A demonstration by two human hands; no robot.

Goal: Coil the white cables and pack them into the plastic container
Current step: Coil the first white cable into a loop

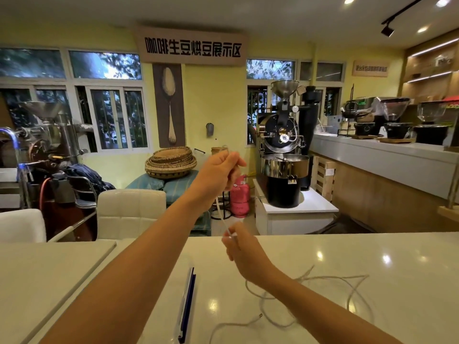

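My left hand (219, 171) is raised above the far edge of the white table (372, 264), fingers closed on a white cable (221, 216). That cable runs taut down to my right hand (239, 248), which pinches it just over the table. More white cable (327, 279) lies in loose loops on the table to the right, partly under my right forearm, and a plug end (260, 315) rests near the front. A clear plastic container with a blue edge (186, 301) sits between my forearms; its inside is hard to make out.
White chairs (131, 212) stand behind the table on the left. Beyond are a black coffee roaster (285, 167), a pink gas cylinder (240, 197), stacked woven baskets (171, 161) and a counter (382, 155) with grinders on the right.
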